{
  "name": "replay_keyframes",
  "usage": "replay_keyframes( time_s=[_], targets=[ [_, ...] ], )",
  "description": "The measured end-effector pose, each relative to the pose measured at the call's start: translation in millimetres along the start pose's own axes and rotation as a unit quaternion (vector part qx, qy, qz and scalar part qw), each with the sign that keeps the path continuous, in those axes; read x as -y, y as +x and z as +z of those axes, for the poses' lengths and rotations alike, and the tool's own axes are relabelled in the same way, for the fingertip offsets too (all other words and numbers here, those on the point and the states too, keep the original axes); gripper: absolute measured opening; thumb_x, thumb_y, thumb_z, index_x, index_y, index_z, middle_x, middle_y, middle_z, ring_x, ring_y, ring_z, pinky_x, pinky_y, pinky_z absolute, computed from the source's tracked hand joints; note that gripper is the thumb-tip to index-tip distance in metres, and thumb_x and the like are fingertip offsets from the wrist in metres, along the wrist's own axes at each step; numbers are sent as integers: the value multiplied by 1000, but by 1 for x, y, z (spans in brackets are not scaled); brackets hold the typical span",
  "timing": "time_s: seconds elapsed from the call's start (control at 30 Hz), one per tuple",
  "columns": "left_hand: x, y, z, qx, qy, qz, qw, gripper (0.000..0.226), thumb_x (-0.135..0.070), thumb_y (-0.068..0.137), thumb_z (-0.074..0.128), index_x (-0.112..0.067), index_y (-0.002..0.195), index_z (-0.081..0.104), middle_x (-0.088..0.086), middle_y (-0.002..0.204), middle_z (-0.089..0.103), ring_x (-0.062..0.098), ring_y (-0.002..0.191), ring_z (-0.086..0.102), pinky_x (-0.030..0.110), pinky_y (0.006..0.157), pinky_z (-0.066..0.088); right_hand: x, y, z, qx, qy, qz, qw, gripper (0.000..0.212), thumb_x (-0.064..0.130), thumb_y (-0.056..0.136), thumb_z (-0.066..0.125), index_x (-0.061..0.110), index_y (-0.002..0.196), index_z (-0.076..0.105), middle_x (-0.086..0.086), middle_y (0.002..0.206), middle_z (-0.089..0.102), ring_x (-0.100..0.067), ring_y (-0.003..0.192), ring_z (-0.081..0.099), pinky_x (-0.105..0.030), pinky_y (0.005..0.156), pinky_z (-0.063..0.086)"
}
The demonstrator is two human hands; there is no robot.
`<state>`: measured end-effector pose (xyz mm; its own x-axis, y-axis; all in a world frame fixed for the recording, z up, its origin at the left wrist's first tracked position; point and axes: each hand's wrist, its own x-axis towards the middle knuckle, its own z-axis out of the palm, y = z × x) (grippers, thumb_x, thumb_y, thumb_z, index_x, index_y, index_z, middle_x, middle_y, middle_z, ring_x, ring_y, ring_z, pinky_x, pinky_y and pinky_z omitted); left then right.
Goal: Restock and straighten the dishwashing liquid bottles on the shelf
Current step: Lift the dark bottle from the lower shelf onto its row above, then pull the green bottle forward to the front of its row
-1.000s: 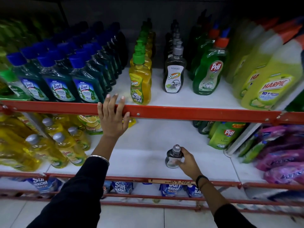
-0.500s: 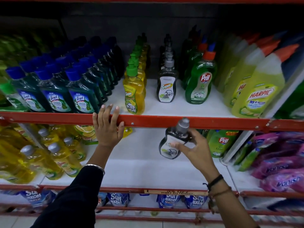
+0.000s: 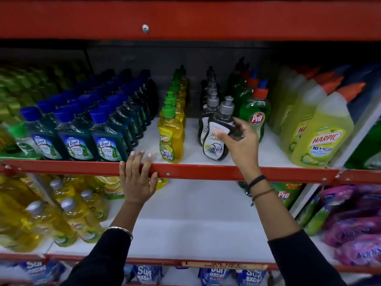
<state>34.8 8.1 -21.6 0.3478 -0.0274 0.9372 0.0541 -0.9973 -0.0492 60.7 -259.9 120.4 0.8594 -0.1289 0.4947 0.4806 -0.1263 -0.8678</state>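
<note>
My right hand [image 3: 240, 142] grips a dark grey Super dishwashing bottle [image 3: 216, 144] with a silver pump cap, tilted slightly, at the front of the upper shelf [image 3: 237, 159]. It stands in front of a row of matching dark bottles [image 3: 210, 104]. To its left runs a row of yellow Super bottles [image 3: 171, 139] with green caps. Green Pril bottles [image 3: 255, 112] stand to its right. My left hand [image 3: 137, 178] rests on the red front rail [image 3: 206, 172] of that shelf, fingers hooked over it.
Blue-capped Lizol bottles [image 3: 78, 141] fill the upper shelf's left; yellow-green Harpic bottles [image 3: 321, 137] stand at the right. The lower shelf [image 3: 195, 219] holds yellow bottles [image 3: 61, 213] at left and pink pouches [image 3: 354, 223] at right. Surf Excel packs [image 3: 144, 273] lie below. A red shelf beam [image 3: 185, 17] spans overhead.
My right hand lifted the dark bottle from the lower shelf up onto the upper shelf, in front of the dark row. My left hand stayed on the rail.
</note>
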Motion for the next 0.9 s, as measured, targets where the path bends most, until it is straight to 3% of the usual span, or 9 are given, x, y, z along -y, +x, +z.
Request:
replay_keyframes(
  time_s=[0.1,0.3,0.5,0.57,0.73,0.9],
  targets=[
    [0,0,0,-4,1,1,1000,49,-42,98,27,-15,136,41,11,136,45,30,134,34,43,119,10,-8,2,8,22,-25,5,999,47,24,68,81,18,110,61,13,92,67,1,80,65,-38,82,58],
    [-1,0,-2,14,-13,-7,1000,49,-42,99,26,-15,137,41,11,138,44,31,135,34,44,119,9,-13,0,13,60,-59,-8,996,56,26,70,79,14,120,58,-5,107,68,-18,97,67,-33,85,56],
    [-28,6,-17,59,-60,-58,995,54,-46,99,29,-14,141,38,14,146,39,32,141,28,49,120,6,-9,-8,1,78,-68,-26,994,45,22,77,74,12,118,59,5,104,64,-1,90,62,-16,83,53],
    [-51,15,-25,56,-91,-48,993,54,-46,100,27,-16,144,33,13,148,34,29,144,22,49,120,6,-7,-15,-12,45,-74,-42,995,43,27,79,72,16,118,58,7,105,63,3,94,59,-16,86,51],
    [-107,54,-35,41,-147,-20,988,53,-41,101,28,-20,149,21,10,154,25,23,150,8,48,121,5,-5,-28,-67,-88,-67,-121,987,27,20,84,67,19,110,59,4,100,65,-12,97,63,-26,89,49],
    [-131,84,-26,35,-147,-23,988,59,-43,101,29,-25,153,9,8,157,14,21,150,-2,49,120,5,-10,-15,-147,-262,-102,-153,947,21,20,86,62,15,106,59,-3,102,62,-18,95,59,-26,87,46]
  ],
)
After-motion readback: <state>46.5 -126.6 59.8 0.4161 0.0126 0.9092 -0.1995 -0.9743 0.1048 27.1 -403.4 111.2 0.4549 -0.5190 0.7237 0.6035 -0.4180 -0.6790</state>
